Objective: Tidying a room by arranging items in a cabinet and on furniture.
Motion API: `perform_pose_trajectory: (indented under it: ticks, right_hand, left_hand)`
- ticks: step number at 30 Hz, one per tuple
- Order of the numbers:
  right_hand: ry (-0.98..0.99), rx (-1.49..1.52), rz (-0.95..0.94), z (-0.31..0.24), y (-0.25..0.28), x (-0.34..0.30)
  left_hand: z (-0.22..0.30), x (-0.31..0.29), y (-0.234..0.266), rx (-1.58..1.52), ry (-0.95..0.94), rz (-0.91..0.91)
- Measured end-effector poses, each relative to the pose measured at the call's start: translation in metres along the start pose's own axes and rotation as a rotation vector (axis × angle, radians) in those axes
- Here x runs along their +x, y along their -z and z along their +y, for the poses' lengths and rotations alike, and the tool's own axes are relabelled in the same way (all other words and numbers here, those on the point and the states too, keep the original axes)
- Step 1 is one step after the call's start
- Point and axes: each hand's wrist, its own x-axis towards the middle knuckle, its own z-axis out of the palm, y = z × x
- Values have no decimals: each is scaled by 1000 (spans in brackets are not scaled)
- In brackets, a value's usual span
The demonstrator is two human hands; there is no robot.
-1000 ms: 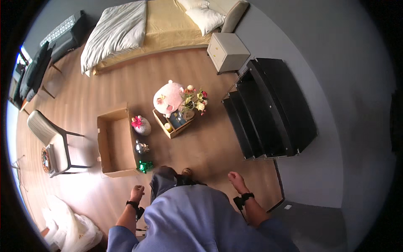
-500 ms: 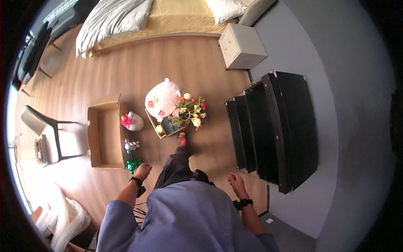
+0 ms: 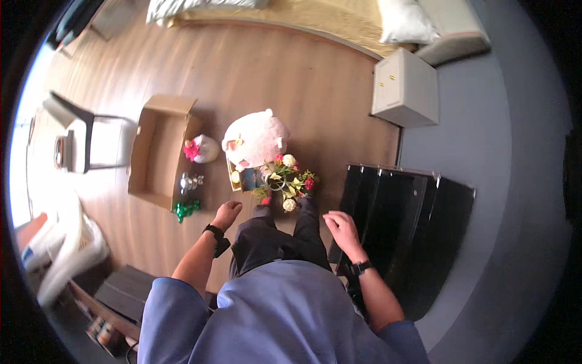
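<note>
My left hand (image 3: 228, 216), loosely bent and holding nothing, hangs in front of my left hip. My right hand (image 3: 343, 231) is empty too, fingers partly stretched out, beside the black shelf unit (image 3: 400, 236). Beyond my feet a shallow wooden box (image 3: 250, 180) stands on the floor. A pink pig plush (image 3: 257, 136) rests over its far side, and a bunch of artificial flowers (image 3: 288, 182) leans over its right end. Nearest my left hand lies a shiny green ornament (image 3: 186, 210). Past it are a silvery figurine (image 3: 190, 182) and a white vase-like object (image 3: 206, 149) with a pink flower.
An open cardboard box (image 3: 159, 151) stands left of the ornaments. A chair (image 3: 88, 136) is farther left. The bed (image 3: 303, 19) and a white nightstand (image 3: 405, 88) are at the far side. Plastic wrapping (image 3: 66, 242) and a dark box (image 3: 125, 293) lie at the lower left.
My view has turned, and I stand closer to the wooden box, with both legs now showing. My right hand has come up beside the black shelf unit. The floor objects keep their arrangement.
</note>
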Motion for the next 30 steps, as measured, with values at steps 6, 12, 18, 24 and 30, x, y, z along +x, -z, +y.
perform_pose_trajectory:
  ticks: [6,12,18,24,30]
  right_hand:
    - [419,-125,-313,-4,-15,140]
    - [462,-276,-691,18,-78,193]
    - [-8,-611,-921,35,-136,214]
    - [-64,-415,-850,98,-197,210]
    - [-69,41,-850,121,-241,193]
  left_hand:
    - [3,-57,-47,-478,302,284]
    - [-8,-77,-124,-660,401,259]
    - [24,-15,-169,-818,381,246]
    - [56,61,-179,-831,386,221]
    - [35,98,-194,-562,380,294]
